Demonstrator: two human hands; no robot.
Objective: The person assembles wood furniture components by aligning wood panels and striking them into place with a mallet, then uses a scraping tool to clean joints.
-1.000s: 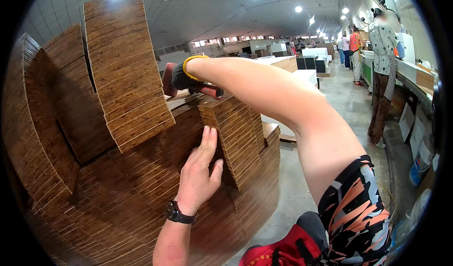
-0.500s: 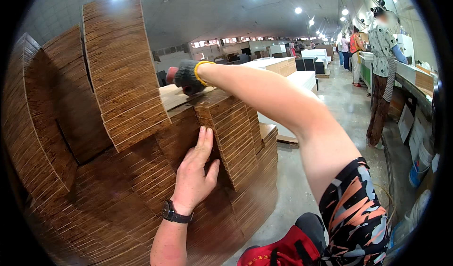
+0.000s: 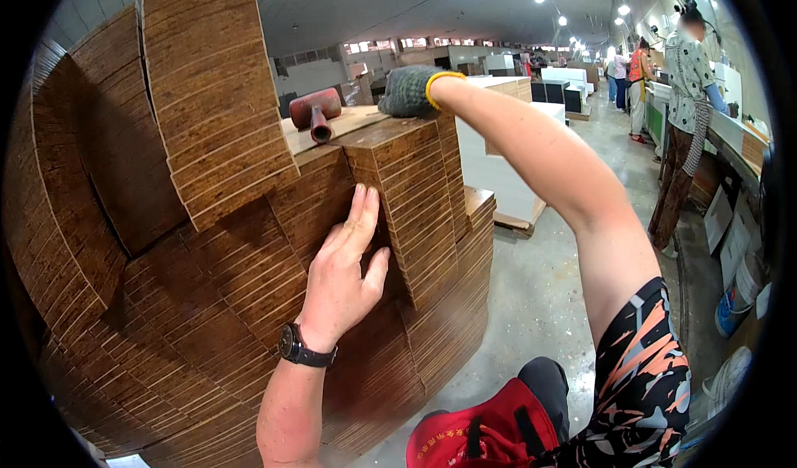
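My bare left hand (image 3: pixel 344 273) is open, its fingers stretched up against the side of the stacked brown wood-grain boards (image 3: pixel 419 219), thumb apart. A dark watch (image 3: pixel 299 346) sits on that wrist. My right hand (image 3: pixel 409 93), in a grey glove with a yellow cuff, lies palm down on top of the same stack at its far corner; its fingertips are partly hidden. Left of the glove, apart from it, a red mallet-like tool (image 3: pixel 315 109) rests on a paler board surface (image 3: pixel 357 119). The hollow end of its handle points toward me.
Taller upright bundles of brown boards (image 3: pixel 212 86) rise at the left. White panels (image 3: pixel 510 169) stand beyond the stack. A grey floor aisle (image 3: pixel 573 302) runs along the right, with a person (image 3: pixel 687 94) at a long workbench and a white bucket (image 3: pixel 739 289) below it.
My right hand has let go of the red mallet-like tool and moved right along the stack top. My left hand stays pressed to the boards. The view has shifted slightly.
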